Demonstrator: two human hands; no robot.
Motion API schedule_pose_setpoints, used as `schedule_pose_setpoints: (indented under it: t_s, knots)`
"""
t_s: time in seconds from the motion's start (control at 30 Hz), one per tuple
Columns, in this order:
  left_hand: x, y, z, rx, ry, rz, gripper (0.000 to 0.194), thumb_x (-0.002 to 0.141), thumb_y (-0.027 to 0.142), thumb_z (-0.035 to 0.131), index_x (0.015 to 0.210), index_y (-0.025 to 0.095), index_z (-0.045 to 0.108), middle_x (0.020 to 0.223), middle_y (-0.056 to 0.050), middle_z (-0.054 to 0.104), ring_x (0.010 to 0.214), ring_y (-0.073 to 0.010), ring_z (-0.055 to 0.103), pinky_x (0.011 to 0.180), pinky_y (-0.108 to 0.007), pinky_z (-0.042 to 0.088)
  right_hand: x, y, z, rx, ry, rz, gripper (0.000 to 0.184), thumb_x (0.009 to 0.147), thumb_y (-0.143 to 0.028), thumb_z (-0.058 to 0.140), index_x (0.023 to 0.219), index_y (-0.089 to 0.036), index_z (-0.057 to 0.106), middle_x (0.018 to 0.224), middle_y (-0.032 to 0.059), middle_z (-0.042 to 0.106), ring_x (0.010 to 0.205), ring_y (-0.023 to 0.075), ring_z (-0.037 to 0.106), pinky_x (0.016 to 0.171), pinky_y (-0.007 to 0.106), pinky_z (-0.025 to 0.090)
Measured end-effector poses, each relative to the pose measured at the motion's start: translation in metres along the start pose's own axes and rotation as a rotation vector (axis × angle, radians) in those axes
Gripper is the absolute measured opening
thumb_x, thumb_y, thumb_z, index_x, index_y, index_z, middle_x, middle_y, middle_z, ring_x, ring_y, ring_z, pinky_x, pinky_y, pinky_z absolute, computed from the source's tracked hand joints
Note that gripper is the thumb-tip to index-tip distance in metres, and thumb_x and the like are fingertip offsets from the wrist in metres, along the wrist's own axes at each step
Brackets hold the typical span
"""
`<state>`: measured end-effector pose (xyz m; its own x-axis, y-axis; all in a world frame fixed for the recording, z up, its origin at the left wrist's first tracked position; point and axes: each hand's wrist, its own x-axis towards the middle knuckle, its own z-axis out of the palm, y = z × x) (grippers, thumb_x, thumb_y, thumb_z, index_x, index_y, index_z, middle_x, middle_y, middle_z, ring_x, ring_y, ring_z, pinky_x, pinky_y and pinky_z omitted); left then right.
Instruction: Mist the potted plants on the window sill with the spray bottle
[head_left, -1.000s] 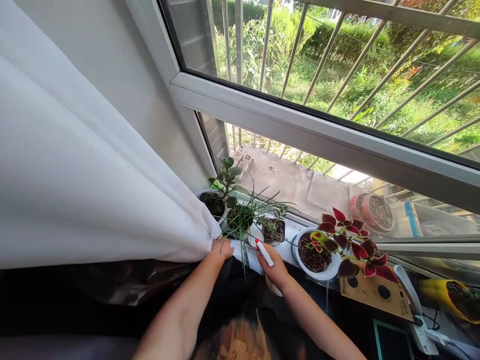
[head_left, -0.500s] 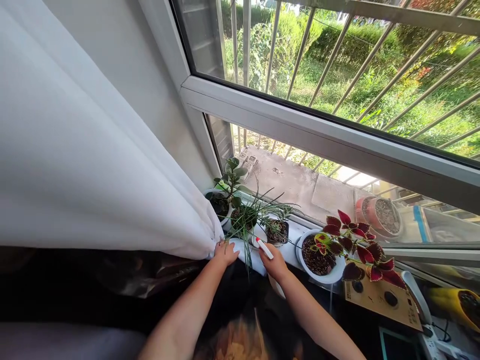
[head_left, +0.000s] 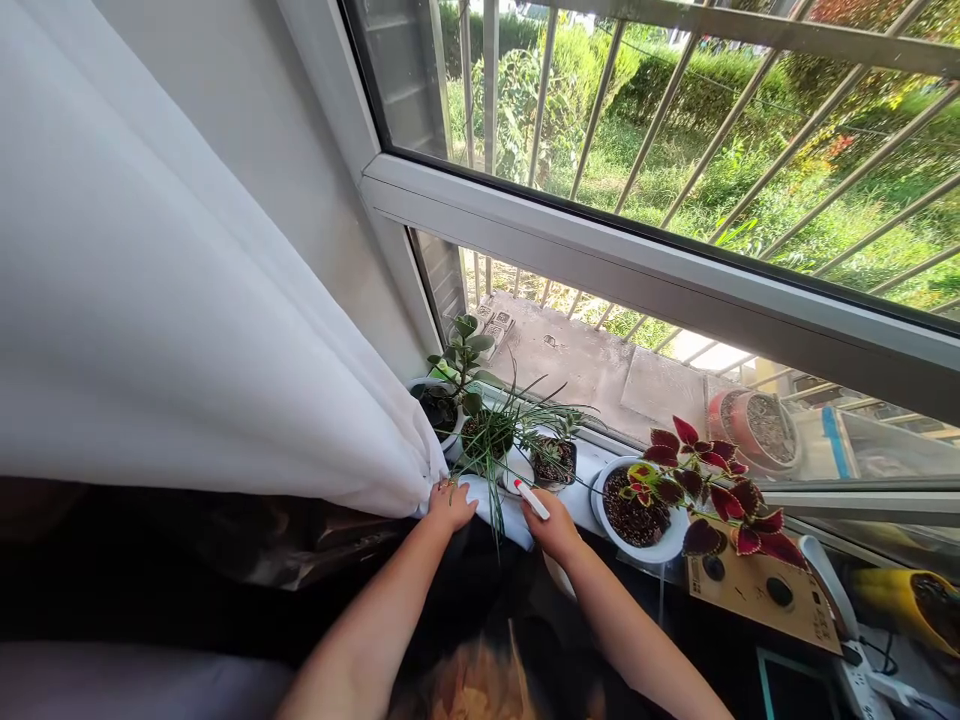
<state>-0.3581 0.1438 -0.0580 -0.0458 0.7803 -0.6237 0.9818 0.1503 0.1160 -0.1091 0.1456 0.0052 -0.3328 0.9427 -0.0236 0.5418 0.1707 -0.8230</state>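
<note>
My left hand (head_left: 448,506) rests at the front edge of the white windowsill (head_left: 508,518), its fingers curled against the gathered hem of the white curtain (head_left: 187,330). My right hand (head_left: 553,530) is closed round a slim white tool with a red tip (head_left: 532,499), which points up and left toward the small pots. Just behind the hands stand a grassy plant in a white pot (head_left: 487,440), a leafy green plant (head_left: 450,385) and a small dark pot (head_left: 555,462).
A white pot with a red-leaved plant (head_left: 660,500) stands right of my right hand. A cardboard piece (head_left: 757,590), a power strip (head_left: 855,670) and a yellow pot (head_left: 907,600) lie further right. Outside the glass sit a pink pot (head_left: 750,425) and metal bars (head_left: 675,110).
The view shifted slightly, mostly in the first half second. Both hands stay at the sill edge; the right hand with the tool sits a little further right and lower.
</note>
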Motion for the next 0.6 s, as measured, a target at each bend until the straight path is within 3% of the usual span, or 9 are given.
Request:
schedule_pose_setpoints:
  t_s: [0.1, 0.27, 0.47, 0.6]
  knots:
    - [0.000, 0.000, 0.001, -0.001, 0.004, -0.002, 0.063, 0.099, 0.052, 0.048, 0.151, 0.018, 0.060, 0.165, -0.017, 0.046, 0.155, -0.0347, 0.039, 0.128, -0.049, 0.027, -0.005, 0.005, -0.006, -0.043, -0.076, 0.047, 0.026, 0.097, -0.035, 0.048, 0.080, -0.022, 0.063, 0.079, 0.0050, 0.065, 0.075, 0.0212, 0.061, 0.070, 0.034, 0.049]
    - [0.000, 0.001, -0.001, -0.002, 0.000, -0.006, 0.064, 0.099, 0.051, 0.048, 0.152, 0.017, 0.059, 0.164, -0.017, 0.048, 0.154, -0.0353, 0.040, 0.128, -0.049, 0.027, -0.005, 0.002, -0.006, -0.014, -0.147, -0.034, 0.021, 0.095, -0.031, 0.051, 0.101, -0.020, 0.067, 0.096, 0.0082, 0.067, 0.091, 0.0236, 0.063, 0.082, 0.037, 0.051]
    - [0.000, 0.001, -0.001, -0.007, 0.006, -0.008, 0.063, 0.099, 0.051, 0.048, 0.152, 0.018, 0.060, 0.165, -0.016, 0.047, 0.155, -0.0348, 0.039, 0.129, -0.048, 0.026, -0.004, 0.012, -0.002, -0.108, -0.158, 0.083, 0.021, 0.094, -0.029, 0.054, 0.076, -0.021, 0.059, 0.078, 0.0042, 0.062, 0.074, 0.0184, 0.055, 0.069, 0.031, 0.042]
    - [0.000, 0.001, 0.000, -0.013, 0.009, -0.010, 0.063, 0.099, 0.050, 0.048, 0.152, 0.018, 0.060, 0.163, -0.016, 0.049, 0.154, -0.0360, 0.040, 0.129, -0.049, 0.026, -0.006, 0.017, -0.009, -0.099, -0.132, 0.051, 0.019, 0.096, -0.030, 0.051, 0.080, -0.021, 0.059, 0.081, 0.0045, 0.062, 0.079, 0.0203, 0.058, 0.073, 0.032, 0.043]
